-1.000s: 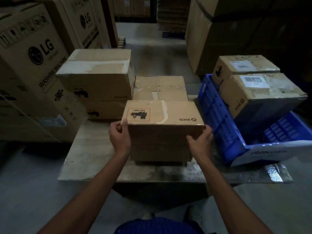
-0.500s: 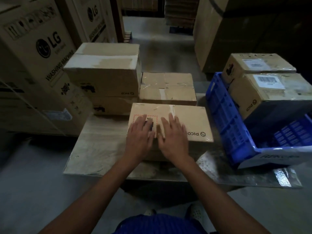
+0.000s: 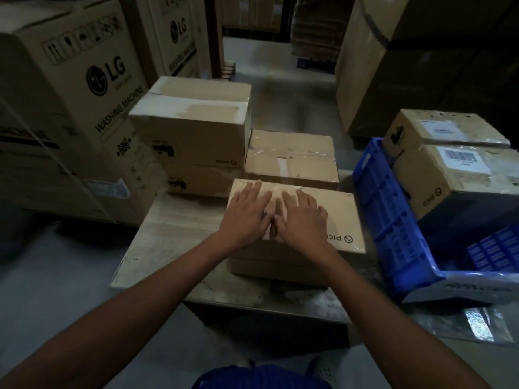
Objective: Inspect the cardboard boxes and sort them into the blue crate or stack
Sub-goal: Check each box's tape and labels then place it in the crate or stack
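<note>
Hands moved from sides to top of near box (image 3: 342, 217), just left of blue crate (image 3: 387, 220): left hand (image 3: 247, 214) and right hand (image 3: 302, 217) pressing flat, fingers straight; hard pressing could buckle the taped lid.

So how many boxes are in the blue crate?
2. The barcode-labelled box sits in the blue crate nearer the person; the second box is just behind it. More may be hidden underneath.

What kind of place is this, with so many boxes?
Most likely a warehouse or stockroom: huge LG washing machine cartons tower at the left, small taped cardboard boxes are stacked on a low platform, and a blue crate holds more.
</note>
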### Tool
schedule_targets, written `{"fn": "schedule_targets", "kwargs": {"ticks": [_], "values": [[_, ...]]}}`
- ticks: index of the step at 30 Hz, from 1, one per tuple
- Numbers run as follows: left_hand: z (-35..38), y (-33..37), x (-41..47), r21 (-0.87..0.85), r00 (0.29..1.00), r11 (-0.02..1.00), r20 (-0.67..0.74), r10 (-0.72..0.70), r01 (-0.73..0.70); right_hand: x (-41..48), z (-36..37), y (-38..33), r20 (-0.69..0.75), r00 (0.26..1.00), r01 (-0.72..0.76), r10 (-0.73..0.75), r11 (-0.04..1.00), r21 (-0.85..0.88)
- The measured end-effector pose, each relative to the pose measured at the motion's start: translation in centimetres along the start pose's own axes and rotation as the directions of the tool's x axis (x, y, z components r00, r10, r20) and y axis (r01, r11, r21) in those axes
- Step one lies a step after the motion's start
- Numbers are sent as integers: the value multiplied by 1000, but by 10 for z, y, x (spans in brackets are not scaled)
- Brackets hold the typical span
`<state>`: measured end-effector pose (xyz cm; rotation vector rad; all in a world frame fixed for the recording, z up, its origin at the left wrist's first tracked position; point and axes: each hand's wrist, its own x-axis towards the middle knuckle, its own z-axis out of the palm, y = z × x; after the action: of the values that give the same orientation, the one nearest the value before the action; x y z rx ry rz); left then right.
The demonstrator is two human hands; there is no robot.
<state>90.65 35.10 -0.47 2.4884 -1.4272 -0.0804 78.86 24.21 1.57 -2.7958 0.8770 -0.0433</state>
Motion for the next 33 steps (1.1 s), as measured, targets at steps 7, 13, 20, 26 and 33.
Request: {"fn": "schedule_targets", "kwargs": {"ticks": [7, 13, 20, 26, 33], "values": [[-1, 4, 14, 63, 990, 997, 127, -60, 52, 10, 16, 19, 63, 990, 126, -122, 991, -53], [-3, 49, 30, 33, 997, 999, 66, -30, 27, 16, -3, 47, 90, 982, 161, -167, 985, 67], [32, 80, 34, 77, 966, 986, 226, 126, -147, -5, 4, 99, 62, 997, -38, 41, 998, -57], [22, 73, 39, 108, 939, 971, 297, 175, -215, -4, -9, 114, 156, 987, 56, -45, 996, -71], [25, 57, 24, 127, 915, 943, 313, 255, -307, -30, -6, 109, 183, 982, 69, -57, 996, -56]]}}
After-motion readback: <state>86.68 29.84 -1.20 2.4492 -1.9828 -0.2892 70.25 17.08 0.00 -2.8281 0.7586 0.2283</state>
